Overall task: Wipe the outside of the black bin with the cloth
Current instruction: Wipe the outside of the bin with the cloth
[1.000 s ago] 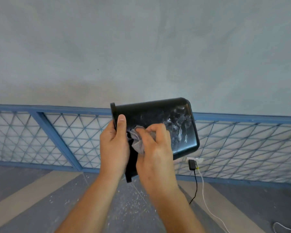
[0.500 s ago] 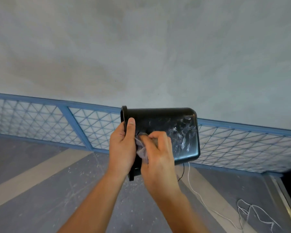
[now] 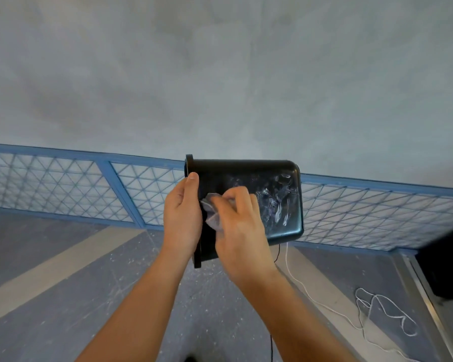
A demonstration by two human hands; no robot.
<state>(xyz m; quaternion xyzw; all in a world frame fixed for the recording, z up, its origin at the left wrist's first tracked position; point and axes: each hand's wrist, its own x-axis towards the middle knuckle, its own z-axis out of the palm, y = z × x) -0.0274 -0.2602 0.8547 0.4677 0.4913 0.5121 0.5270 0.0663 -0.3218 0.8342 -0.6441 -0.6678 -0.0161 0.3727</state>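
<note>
The black bin (image 3: 259,176) is held up in the air on its side, with its rim to the left and its base to the right. White smears cover its wall near the base. My left hand (image 3: 182,215) grips the rim, thumb on the outer wall. My right hand (image 3: 239,231) holds a crumpled grey cloth (image 3: 212,212) and presses it against the bin's wall close to the rim. Most of the cloth is hidden under my fingers.
A blue metal mesh fence (image 3: 63,184) runs along a grey wall behind the bin. A white cable (image 3: 377,309) lies coiled on the grey floor at the right, beside a thin black cable (image 3: 277,253). A dark object (image 3: 445,262) stands at the far right edge.
The view has swung to the right, bringing the coiled cable and the dark object into sight. Both hands keep their hold on the bin and the cloth; the bin now lies more level.
</note>
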